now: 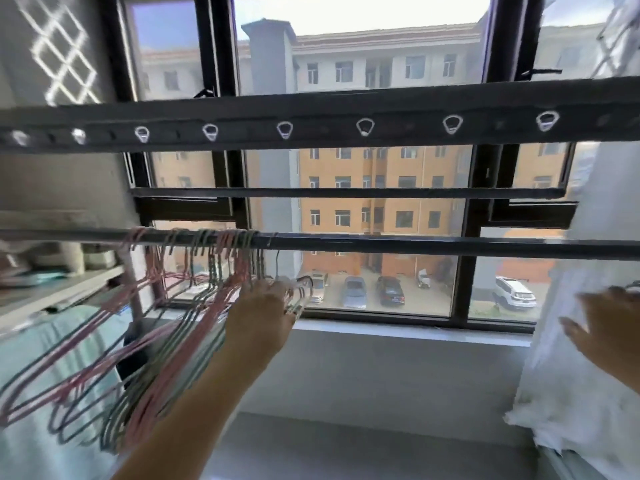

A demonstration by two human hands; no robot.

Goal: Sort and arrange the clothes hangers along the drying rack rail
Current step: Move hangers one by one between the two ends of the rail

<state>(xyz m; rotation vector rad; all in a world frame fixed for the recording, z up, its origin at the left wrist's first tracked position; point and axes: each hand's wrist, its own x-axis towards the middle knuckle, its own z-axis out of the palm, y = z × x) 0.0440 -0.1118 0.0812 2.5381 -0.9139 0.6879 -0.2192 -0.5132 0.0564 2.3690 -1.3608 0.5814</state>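
Here the left hand (263, 306) is gripping the shoulder ends of the pink and green wire hangers (207, 320), which are hanging bunched at the left of the dark round rail (381, 243). The right hand (602, 327) is lying spread against white hanging cloth (571, 375). The sorting is only beginning; next is probably drawing hangers rightward, one by one. No writing is showing.

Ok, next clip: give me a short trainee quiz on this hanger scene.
1. True or false: the hangers are spread evenly along the whole lower rail.
2. Which of the hands is at the hangers: A, the left hand, or B, the right hand?
3. Fill in: the right hand lies with spread fingers against white ____.

Key: 1 false, they bunch at the rail's left end. 2 A. 3 cloth.
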